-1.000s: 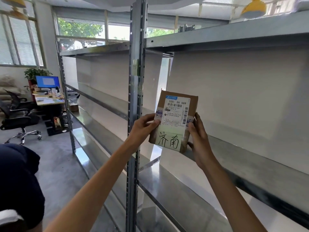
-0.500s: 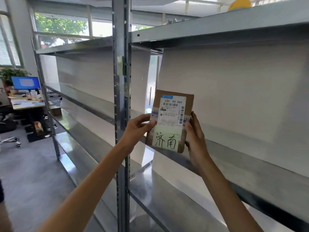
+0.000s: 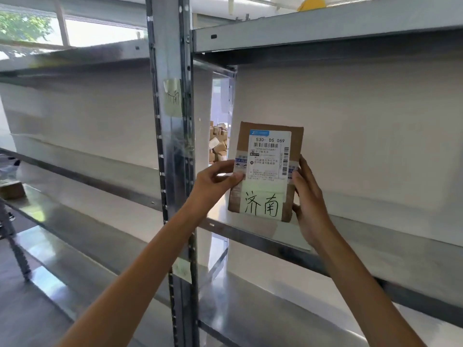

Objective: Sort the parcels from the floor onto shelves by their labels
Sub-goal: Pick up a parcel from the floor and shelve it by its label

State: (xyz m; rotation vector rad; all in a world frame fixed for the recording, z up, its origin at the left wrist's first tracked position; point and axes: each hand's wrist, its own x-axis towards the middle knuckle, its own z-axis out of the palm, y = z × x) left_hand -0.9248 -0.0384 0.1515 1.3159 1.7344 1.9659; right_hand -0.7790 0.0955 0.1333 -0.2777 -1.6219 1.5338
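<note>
Holding a flat brown parcel (image 3: 269, 171) upright, two bare hands lift it just above the front edge of a metal shelf (image 3: 375, 236) right of a steel post (image 3: 172, 146)

Head view: the parcel is in the air, not yet set down, its printed side towards the camera and a handwritten label (image 3: 261, 205) across its lower half. Stood on its narrow end and let go, it would likely tip forward off the near edge; laying it flat further in looks safer. A pale note (image 3: 172, 97) on the post seems to carry matching characters, but it is blurred, so a misread could put the parcel on the wrong shelf.

The left hand (image 3: 213, 181) pinches the left edge, thumb on the front, fingers curled. The right hand (image 3: 310, 204) clasps the right edge, thumb at the front, fingers mostly hidden behind. Both forearms reach up from the near bottom of the scene
</note>
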